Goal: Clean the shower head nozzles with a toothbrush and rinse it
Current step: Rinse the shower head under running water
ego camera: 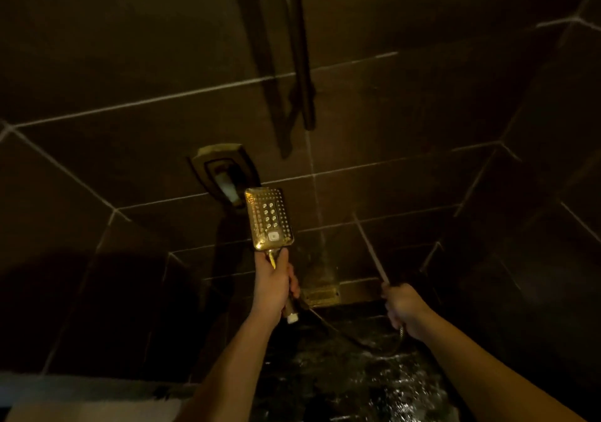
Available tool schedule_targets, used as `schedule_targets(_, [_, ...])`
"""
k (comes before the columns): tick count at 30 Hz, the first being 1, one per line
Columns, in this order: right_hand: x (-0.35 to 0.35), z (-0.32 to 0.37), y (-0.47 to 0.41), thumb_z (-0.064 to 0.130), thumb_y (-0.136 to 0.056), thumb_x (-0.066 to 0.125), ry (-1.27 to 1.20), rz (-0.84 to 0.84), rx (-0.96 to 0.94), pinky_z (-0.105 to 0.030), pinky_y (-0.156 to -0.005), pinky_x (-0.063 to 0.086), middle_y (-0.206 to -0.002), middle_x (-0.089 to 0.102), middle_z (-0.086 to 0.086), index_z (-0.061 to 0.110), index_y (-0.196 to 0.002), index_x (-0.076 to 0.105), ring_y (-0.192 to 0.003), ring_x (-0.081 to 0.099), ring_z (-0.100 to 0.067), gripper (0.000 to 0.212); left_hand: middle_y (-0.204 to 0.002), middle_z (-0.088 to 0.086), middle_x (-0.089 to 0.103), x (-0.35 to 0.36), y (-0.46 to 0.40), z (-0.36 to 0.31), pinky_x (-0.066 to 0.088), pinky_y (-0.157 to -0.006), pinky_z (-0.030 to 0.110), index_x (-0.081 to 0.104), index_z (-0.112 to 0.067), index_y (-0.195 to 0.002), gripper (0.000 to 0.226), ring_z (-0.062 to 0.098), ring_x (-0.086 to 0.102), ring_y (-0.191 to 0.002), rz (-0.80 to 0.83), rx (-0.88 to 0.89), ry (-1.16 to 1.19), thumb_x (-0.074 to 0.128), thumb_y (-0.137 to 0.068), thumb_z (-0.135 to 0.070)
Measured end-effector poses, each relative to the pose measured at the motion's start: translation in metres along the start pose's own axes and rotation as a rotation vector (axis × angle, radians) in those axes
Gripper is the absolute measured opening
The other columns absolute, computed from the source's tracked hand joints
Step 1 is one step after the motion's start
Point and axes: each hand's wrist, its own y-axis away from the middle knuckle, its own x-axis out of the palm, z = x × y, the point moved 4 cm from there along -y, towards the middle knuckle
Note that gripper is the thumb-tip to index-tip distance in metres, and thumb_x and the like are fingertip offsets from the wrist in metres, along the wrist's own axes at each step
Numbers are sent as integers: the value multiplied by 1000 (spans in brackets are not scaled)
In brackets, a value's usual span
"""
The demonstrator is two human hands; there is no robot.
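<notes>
Dim shower stall, dark tiles with pale grout. Centre of frame: left hand clenched around the handle of the gold rectangular shower head, held upright, nozzle face toward the viewer. A hose sags from the handle's base toward lower right. Right of centre: right hand grips the toothbrush, a thin pale stick angled up and left, well apart from the nozzles; bristle end too blurred to make out. Wall valve just above the head. Wet floor glints at bottom.
</notes>
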Motion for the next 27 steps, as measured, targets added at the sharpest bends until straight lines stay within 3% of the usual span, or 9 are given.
schedule_targets(6, [31,11,-5,25,-105,39,46,-8,-1,-27,-37,29,-47,41,-3,-2,-112,51,-39,33,-17,31,-62,2,47,-44,-48,-29,42,-39,29,53,-11,-111,13,12,45,-43,-407,8,299,54,-102,-20])
schedule_targets(10, [45,20,-7,28,-104,40,46,-9,62,-27,-39,31,-51,44,-3,2,-108,53,-40,36,-15,29,-61,-1,49,-54,-92,-36,42,-40,25,58,-4,-120,24,10,45,-43,-641,-115,597,61,-98,-13])
schedule_targets(15, [65,37,-18,25,-103,42,27,-23,149,-26,-41,28,-56,41,-3,3,-102,54,-46,34,-15,25,-83,-1,65,-56,-135,-40,49,-52,22,58,-13,-119,34,7,57,-56,-716,-159,669,74,-89,-16])
schedule_targets(19, [78,40,-27,22,-104,42,-35,-7,225,-22,-36,26,-50,41,-2,3,-92,56,-43,33,-14,26,-88,-10,61,-62,-161,-43,44,-40,11,55,-17,-131,50,2,60,-56,-740,-137,610,76,-86,-16])
schedule_targets(24, [88,41,-39,19,-104,40,-186,-39,317,-15,-27,21,-39,37,-1,4,-75,48,-26,30,-9,34,-111,5,71,-67,-191,-33,53,-47,21,54,-14,-132,55,11,66,-61,-750,-143,554,80,-83,-17])
schedule_targets(27, [93,40,-48,21,-104,40,-233,-42,343,-15,-26,19,-36,34,1,4,-74,46,-24,27,-8,35,-116,-5,61,-61,-203,-27,41,-37,8,52,-11,-137,58,-4,59,-49,-680,-98,569,78,-85,-12])
